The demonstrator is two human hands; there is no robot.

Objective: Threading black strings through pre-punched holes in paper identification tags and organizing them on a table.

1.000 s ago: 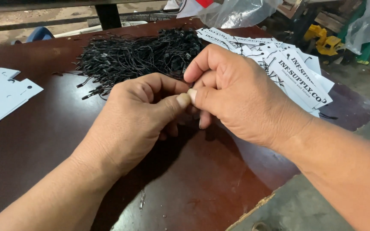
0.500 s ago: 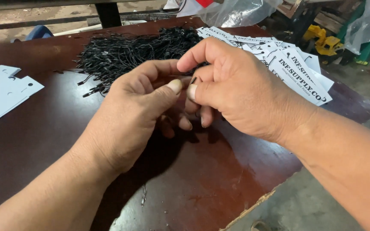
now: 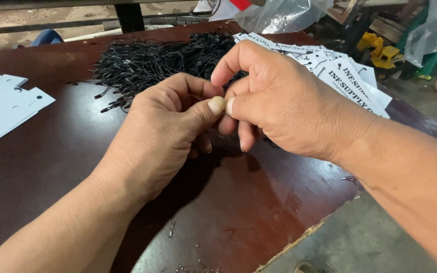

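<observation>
Left hand (image 3: 163, 131) and right hand (image 3: 279, 101) meet thumb to thumb, both pinched shut; any item between the fingertips is hidden (cannot tell). The pile of black strings (image 3: 158, 63) lies just behind them on the brown table (image 3: 51, 167). White printed tags (image 3: 350, 81) fan out at right; further white tags (image 3: 6, 106) lie at left.

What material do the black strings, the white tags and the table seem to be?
Black strings: thin cord, probably waxed or synthetic, slight sheen. White tags: matte card, flat with punched holes. Table: dark brown laminated board, glossy; its chipped edge shows pale core.
</observation>
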